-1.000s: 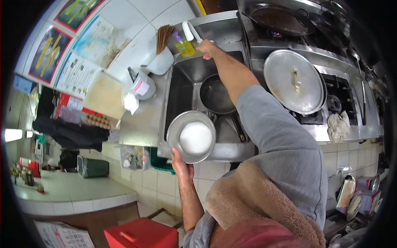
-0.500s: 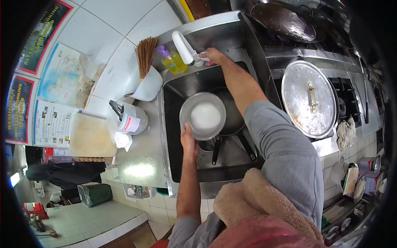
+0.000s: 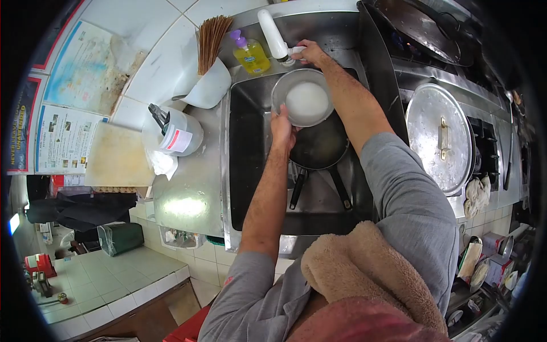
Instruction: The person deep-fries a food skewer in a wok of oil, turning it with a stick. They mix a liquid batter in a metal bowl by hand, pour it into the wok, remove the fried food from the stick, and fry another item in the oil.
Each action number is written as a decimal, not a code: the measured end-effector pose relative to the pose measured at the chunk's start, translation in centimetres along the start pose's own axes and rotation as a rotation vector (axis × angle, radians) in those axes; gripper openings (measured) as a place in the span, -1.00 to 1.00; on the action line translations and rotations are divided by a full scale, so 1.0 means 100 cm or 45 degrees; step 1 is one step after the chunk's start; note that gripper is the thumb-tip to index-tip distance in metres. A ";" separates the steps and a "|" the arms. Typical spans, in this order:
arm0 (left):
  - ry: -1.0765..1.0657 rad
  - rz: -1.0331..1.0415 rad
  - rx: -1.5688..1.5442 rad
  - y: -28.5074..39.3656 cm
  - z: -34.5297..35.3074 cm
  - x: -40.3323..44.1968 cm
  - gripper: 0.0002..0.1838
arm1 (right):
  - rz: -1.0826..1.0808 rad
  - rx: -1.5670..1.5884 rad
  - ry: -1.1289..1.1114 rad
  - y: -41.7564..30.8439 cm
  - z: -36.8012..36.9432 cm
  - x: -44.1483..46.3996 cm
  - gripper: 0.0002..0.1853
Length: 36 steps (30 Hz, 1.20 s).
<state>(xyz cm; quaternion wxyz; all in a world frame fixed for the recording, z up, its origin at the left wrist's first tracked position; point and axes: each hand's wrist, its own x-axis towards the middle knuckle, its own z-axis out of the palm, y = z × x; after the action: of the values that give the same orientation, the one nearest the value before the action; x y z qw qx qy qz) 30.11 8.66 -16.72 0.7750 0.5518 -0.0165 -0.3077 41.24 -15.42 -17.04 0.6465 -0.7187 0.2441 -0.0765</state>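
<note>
My left hand (image 3: 282, 130) grips the near-left edge of a round greyish bowl (image 3: 281, 86), thumb over the rim. White contents (image 3: 306, 101) fill its middle; I cannot make out whether they are grains or cloudy water. The bowl is held over the sink, just in front of the white faucet (image 3: 273, 34). My right hand (image 3: 311, 53) is closed around the faucet's lever (image 3: 296, 51). Below the bowl, a dark frying pan (image 3: 322, 149) lies in the sink, partly covered by it, and two black pan handles point toward me.
Left of the faucet stand a yellow soap bottle (image 3: 251, 56) and a stick brush (image 3: 212, 43) in a white holder (image 3: 211, 88). A labelled white tub (image 3: 185, 139) sits on the left counter. To the right are a large metal lid (image 3: 436, 137) and a wok (image 3: 416, 28).
My left hand has moved the bowl away from me toward the faucet. My right hand stays on the lever. The camera view has shifted slightly.
</note>
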 end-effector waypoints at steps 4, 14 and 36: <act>0.030 0.015 -0.028 0.001 0.004 -0.003 -0.62 | -0.074 -0.127 0.061 0.004 0.003 0.002 -0.43; 0.228 0.077 -0.070 -0.002 -0.011 -0.008 -0.42 | -0.287 -0.360 0.195 0.021 0.006 0.008 -0.41; 0.396 0.165 -0.007 -0.031 -0.092 -0.127 -0.37 | -0.517 -0.484 0.149 -0.015 0.090 -0.174 -0.72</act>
<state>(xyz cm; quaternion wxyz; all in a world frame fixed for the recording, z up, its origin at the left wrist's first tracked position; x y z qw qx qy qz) 21.73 22.07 -19.00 0.7878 0.5885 0.0690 -0.1681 30.37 0.50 -13.43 0.4562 -0.8557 0.1420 -0.1989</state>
